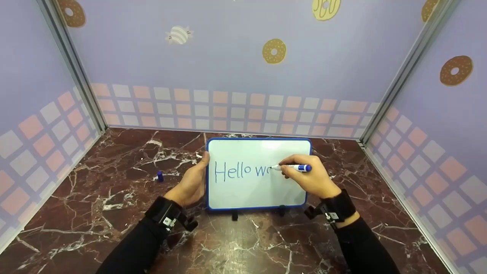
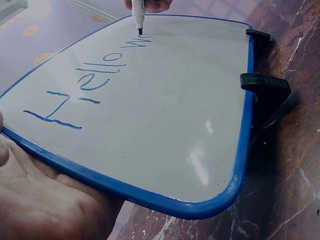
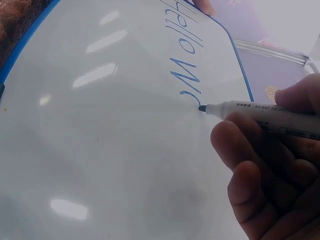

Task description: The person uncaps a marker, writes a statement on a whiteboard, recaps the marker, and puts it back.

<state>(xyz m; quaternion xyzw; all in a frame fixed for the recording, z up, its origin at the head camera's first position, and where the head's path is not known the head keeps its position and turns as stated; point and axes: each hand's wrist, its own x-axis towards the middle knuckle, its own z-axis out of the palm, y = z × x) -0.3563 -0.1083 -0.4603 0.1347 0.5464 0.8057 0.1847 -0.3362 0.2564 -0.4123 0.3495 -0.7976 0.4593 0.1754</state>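
A small whiteboard [image 1: 255, 194] with a blue frame stands tilted back on the table, held at its left edge by my left hand [image 1: 192, 182]. The thumb lies at the frame, while the other fingers are mostly hidden behind the board. Blue handwriting [image 2: 95, 72] on it reads "Hello w" and part of a further letter. My right hand [image 1: 314, 177] pinches a white marker [image 1: 300, 167] with a blue end between thumb and fingers. In the right wrist view, the dark marker tip [image 3: 202, 108] meets the board at the end of that partial letter.
A blue marker cap [image 1: 160, 176] stands on the dark red marbled table [image 1: 243, 251], left of the board. Black support feet [image 2: 267, 85] jut out under the board's lower edge. Patterned purple walls [image 1: 228, 64] enclose the table at the back and both sides.
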